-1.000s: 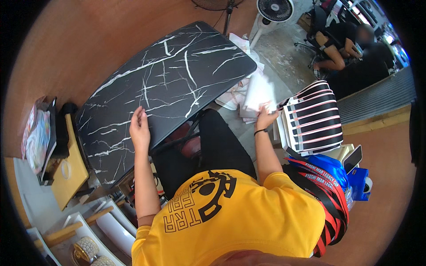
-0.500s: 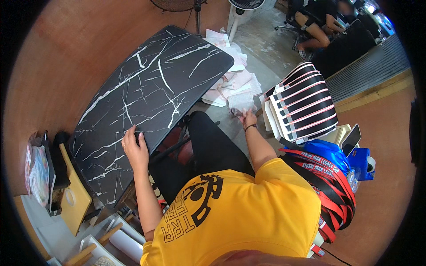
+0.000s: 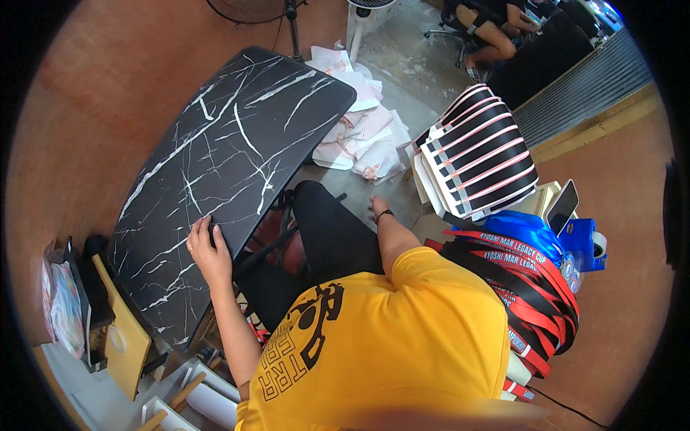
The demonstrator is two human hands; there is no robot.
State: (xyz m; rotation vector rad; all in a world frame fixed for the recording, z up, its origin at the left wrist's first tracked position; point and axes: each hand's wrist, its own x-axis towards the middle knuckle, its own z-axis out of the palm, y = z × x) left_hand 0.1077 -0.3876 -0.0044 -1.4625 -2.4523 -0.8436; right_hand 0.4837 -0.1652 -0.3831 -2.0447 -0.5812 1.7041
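Head view: left hand [image 3: 208, 253] lay at centre left, fingers spread flat over the near edge of the black marble tabletop [image 3: 230, 165], apparently steadying it; right hand [image 3: 379, 209] reached mid-frame toward floor papers [image 3: 363, 133], finger state indiscernible.

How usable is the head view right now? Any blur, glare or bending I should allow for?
Head view: strong fisheye, so the black marble tabletop edges bow and the corners go dark; centre is sharp, left hand on the tabletop edge and right hand low near the papers read clearly; a blurred strip crosses the bottom edge; lighting even, no harsh glare.
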